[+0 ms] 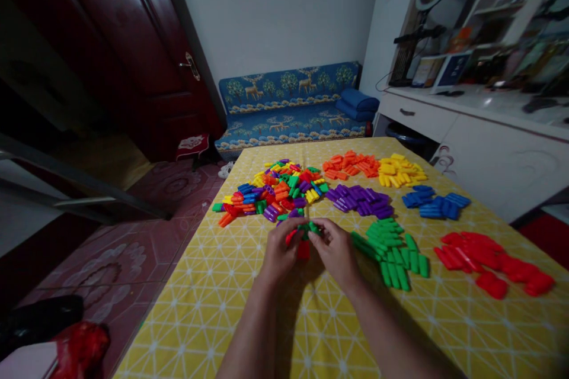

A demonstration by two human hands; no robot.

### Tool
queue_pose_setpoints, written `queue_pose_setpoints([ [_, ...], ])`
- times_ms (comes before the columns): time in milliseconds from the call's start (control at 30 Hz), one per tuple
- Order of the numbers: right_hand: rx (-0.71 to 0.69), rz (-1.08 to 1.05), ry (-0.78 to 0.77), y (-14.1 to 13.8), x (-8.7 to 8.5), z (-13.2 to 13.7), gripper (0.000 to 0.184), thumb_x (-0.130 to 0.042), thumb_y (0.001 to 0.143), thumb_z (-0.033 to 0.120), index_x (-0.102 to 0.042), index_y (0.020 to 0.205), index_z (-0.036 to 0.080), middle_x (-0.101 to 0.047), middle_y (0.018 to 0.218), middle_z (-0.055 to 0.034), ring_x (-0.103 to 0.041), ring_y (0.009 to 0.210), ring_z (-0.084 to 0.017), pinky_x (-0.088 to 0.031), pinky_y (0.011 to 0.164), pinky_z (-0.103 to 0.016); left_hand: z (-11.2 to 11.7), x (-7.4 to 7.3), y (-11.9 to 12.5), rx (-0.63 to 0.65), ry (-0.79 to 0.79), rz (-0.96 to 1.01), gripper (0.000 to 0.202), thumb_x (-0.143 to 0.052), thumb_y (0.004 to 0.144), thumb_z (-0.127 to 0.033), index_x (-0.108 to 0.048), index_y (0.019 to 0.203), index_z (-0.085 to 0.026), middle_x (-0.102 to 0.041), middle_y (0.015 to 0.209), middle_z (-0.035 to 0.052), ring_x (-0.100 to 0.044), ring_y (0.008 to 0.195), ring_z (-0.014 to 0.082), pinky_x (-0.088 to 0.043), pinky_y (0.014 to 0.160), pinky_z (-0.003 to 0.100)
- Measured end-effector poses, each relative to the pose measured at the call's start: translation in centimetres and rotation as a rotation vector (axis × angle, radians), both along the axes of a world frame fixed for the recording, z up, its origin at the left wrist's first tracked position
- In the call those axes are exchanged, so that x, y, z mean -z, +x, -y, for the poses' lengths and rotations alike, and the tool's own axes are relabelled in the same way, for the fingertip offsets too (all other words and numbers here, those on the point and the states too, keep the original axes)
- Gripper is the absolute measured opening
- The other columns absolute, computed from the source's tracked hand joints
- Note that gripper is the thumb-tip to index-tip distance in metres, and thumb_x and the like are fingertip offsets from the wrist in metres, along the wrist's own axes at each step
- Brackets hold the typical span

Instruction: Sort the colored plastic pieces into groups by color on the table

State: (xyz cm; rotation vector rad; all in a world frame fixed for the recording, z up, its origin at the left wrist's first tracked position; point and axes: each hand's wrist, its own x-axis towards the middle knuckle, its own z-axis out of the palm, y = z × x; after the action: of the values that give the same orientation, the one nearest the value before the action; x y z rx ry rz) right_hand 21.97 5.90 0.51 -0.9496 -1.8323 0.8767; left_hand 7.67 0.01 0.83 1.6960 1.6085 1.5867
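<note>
My left hand (282,246) and my right hand (332,246) meet above the near middle of the table, fingers pinched together. Between their fingertips is a green bullet-shaped toy block (313,227), partly covered by the fingers. Red pieces (303,250) show by my left fingers and just below; whether they are held or lying on the table I cannot tell. Just beyond my hands spreads a mixed pile of coloured bullet-shaped blocks (284,186). To the right of my right hand lies a group of green blocks (395,251).
Sorted groups of purple (360,200), orange (351,164), yellow (400,170), blue (438,204) and red blocks (489,257) lie across the right side of the yellow patterned tablecloth (213,308). A blue sofa (288,106) stands behind, a white dresser (489,130) to the right.
</note>
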Motion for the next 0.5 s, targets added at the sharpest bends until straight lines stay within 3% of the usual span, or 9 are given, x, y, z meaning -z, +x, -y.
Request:
queue_pose_setpoints([
  [167, 0.333, 0.361, 0.282, 4.2, -1.2, -3.3, 0.024, -0.056, 0.084, 0.028, -0.074, 0.098, 0.020, -0.073, 0.096, -0.0093, -0.061, 0.090, -0.025, -0.044, 0.083, -0.037, -0.1, 0.5, -0.2, -0.131, -0.042, -0.233, 0.023, -0.056, 0.090, -0.021, -0.072, 0.106, -0.024, -0.074, 0.105, 0.0078, -0.069, 0.098, 0.0212, -0.055, 0.088, 0.035],
  [333, 0.510, 0.672, 0.204, 6.5, -0.9, -4.7, 0.024, -0.055, 0.086, 0.027, -0.078, 0.087, 0.020, -0.071, 0.089, -0.0127, -0.057, 0.086, -0.029, -0.040, 0.075, -0.041, -0.1, 0.7, -0.4, -0.195, -0.091, -0.357, 0.035, -0.066, 0.083, -0.027, -0.069, 0.118, -0.023, -0.063, 0.129, 0.0114, -0.059, 0.119, 0.0273, -0.048, 0.104, 0.045],
  [433, 0.474, 0.605, 0.271, 5.6, -0.5, -4.3, 0.026, -0.058, 0.081, 0.018, -0.078, 0.097, 0.022, -0.070, 0.102, -0.0110, -0.056, 0.097, -0.030, -0.041, 0.082, -0.042, -0.2, 1.1, -0.4, -0.174, -0.173, -0.468, 0.057, -0.074, 0.075, -0.032, -0.062, 0.130, -0.023, -0.049, 0.145, 0.0135, -0.046, 0.134, 0.0342, -0.040, 0.110, 0.054],
  [500, 0.298, 0.482, 0.328, 4.2, -0.2, -3.7, 0.035, -0.054, 0.081, 0.012, -0.075, 0.106, 0.021, -0.068, 0.110, -0.0091, -0.057, 0.103, -0.027, -0.044, 0.090, -0.040, -0.3, 1.3, -0.4, -0.158, -0.194, -0.487, 0.057, -0.074, 0.074, -0.031, -0.062, 0.129, -0.025, -0.048, 0.146, 0.0122, -0.044, 0.135, 0.0340, -0.039, 0.111, 0.054],
])
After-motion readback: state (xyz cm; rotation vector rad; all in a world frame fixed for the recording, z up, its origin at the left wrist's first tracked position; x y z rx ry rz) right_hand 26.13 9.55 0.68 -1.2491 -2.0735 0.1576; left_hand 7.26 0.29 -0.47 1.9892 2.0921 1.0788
